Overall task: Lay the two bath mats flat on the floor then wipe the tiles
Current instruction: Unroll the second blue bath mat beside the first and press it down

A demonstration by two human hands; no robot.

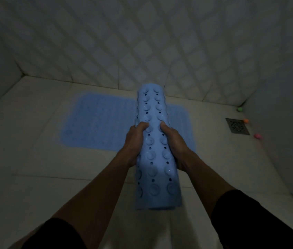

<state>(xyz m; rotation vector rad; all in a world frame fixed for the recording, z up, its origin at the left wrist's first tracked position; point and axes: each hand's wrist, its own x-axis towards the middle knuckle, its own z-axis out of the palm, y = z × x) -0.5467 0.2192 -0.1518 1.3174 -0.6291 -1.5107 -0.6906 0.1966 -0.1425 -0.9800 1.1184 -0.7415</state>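
Note:
A rolled light-blue bath mat (155,178) with suction cups and small holes on its outer face is held above the floor, pointing away from me. My left hand (135,142) grips its left side and my right hand (173,142) grips its right side, fingers curled over the top. A second blue bath mat (97,123) lies flat on the pale floor tiles (34,159) beyond my hands, near the back wall. The roll hides the middle of the flat mat.
A square metal floor drain (237,126) sits at the right by the wall. Three small coloured objects, green (239,109), orange (245,120) and pink (257,135), lie around it. Tiled walls with a diamond pattern (142,42) close in the back and both sides.

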